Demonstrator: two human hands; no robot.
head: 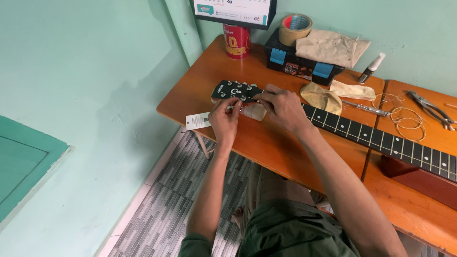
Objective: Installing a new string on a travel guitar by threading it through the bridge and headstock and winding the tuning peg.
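Observation:
A guitar lies across the orange wooden table (266,147), its black headstock (234,90) pointing left and its dark fretboard (381,140) running right. My left hand (224,119) is at the lower edge of the headstock, fingers pinched near the tuning pegs. My right hand (282,105) rests over the nut end of the neck, fingertips pinched on what looks like a thin string by the pegs. A pale cloth pad (254,112) sits under the neck between both hands.
A white paper tag (197,121) hangs off the table's left edge. Behind stand a red can (236,41), a black and blue toolbox (300,62) with a tape roll (295,27) and cloth, a small spray bottle (372,69), coiled strings (404,116) and pliers (433,110).

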